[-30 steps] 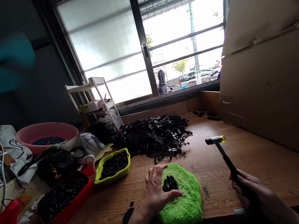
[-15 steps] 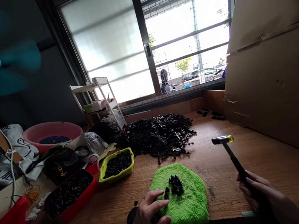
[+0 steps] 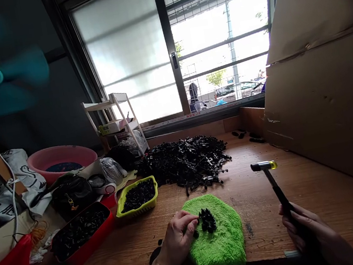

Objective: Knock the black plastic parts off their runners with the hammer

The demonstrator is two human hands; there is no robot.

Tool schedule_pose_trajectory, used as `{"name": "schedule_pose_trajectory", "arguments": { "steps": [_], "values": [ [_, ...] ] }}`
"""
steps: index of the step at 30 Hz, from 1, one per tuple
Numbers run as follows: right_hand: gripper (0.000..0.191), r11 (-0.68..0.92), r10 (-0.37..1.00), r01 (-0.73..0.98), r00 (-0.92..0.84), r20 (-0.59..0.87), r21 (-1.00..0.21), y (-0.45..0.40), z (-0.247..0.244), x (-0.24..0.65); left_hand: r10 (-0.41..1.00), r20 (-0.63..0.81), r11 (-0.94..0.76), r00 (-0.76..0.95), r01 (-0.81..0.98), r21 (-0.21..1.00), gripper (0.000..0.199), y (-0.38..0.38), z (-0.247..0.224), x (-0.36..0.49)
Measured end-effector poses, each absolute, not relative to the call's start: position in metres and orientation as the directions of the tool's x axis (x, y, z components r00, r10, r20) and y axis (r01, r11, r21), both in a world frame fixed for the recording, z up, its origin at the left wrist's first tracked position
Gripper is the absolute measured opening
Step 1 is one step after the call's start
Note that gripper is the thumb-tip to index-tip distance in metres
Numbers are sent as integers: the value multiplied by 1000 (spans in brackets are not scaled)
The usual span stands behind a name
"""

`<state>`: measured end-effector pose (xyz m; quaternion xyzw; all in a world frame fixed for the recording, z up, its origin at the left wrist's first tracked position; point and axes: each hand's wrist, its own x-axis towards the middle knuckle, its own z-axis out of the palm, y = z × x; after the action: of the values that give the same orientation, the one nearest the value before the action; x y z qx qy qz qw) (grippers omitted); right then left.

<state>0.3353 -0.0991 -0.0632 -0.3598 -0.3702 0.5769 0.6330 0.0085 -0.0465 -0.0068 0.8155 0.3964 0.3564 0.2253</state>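
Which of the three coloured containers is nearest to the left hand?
The yellow-green basket: it stands closest to the left hand, while the red box is farther left and the pink basin farther back.

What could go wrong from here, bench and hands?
1. The left hand pinches a small black part right beside the black cluster; if the hammer in the right hand came down there, it might catch the fingertips.
2. The green cloth looks fluffy, so the cluster could shift or scatter if bumped.
3. The cloth reaches the table's near edge; knocked pieces might drop off.
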Motion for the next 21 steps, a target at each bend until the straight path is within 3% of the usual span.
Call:
{"name": "schedule_pose_trajectory", "arguments": {
  "steps": [7, 12, 15, 21],
  "values": [
    [19, 66, 998, -481, 41, 52, -874, -94, -66, 338, 863, 415, -504, 288, 554, 663, 29, -32, -2, 17],
    [17, 72, 997, -478, 28, 67, -876, -92, -72, 341, 937, 248, -348, 245, 638, 687, 17, -6, -7, 31],
    [17, 97, 995, -470, 47, 85, -877, -94, -69, 339, 956, 223, -292, 188, 639, 712, 11, 3, -13, 32],
    [20, 113, 993, -461, 69, 92, -880, -97, -63, 335, 955, 238, -297, 178, 575, 762, 27, 1, -15, 23]
  ]
}}
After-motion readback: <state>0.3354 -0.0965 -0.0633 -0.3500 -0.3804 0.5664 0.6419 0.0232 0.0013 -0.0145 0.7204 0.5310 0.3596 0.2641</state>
